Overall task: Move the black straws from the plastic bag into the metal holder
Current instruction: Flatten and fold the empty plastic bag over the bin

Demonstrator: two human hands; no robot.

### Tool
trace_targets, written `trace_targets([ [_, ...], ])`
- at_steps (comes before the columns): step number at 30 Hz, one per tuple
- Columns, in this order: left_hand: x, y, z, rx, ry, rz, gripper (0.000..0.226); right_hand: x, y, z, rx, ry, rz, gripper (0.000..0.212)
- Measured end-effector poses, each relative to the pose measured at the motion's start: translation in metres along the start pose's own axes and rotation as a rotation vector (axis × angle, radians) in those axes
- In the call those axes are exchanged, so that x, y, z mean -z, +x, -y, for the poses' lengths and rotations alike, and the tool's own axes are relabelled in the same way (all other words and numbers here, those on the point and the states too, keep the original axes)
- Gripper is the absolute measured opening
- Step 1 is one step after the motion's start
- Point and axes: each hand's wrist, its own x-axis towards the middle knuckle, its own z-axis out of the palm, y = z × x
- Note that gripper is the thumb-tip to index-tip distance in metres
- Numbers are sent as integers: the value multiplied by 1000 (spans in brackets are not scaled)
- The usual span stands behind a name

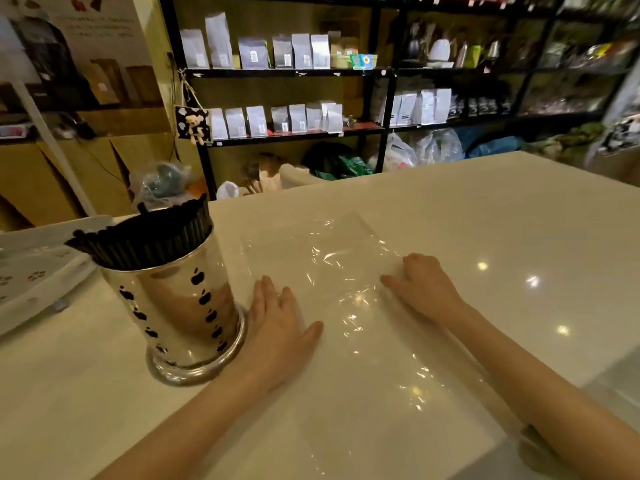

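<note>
A shiny metal holder (180,306) with dark cut-out holes stands upright on the white counter at the left. Packed black straws (145,237) fill it and stick out above its rim. A clear plastic bag (332,271) lies flat on the counter to the right of the holder, with no straws visible in it. My left hand (277,323) rests palm down on the bag's left edge, right beside the holder's base. My right hand (422,285) presses flat on the bag's right side, fingers slightly curled. Neither hand holds anything.
The white counter (485,220) stretches to the right and ends at a far edge. A white patterned tray (31,271) sits left of the holder. Black shelves (294,72) with pouches stand behind the counter, bags on the floor below them.
</note>
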Motion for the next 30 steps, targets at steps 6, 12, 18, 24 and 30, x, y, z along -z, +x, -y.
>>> trace_targets([
  [6,2,-1,-12,148,361,-36,85,-6,2,-15,-63,-69,-25,56],
  [12,-5,2,-14,94,185,-179,63,6,0,-12,-94,51,-2,57],
  [18,5,0,-15,112,-688,-370,56,19,-2,-17,-124,621,10,37],
  [24,16,-8,-16,197,-1282,-239,28,38,-6,-34,-120,1030,-49,52],
  [30,21,-6,-30,237,-1371,47,26,63,-12,-51,-27,1069,-55,28],
])
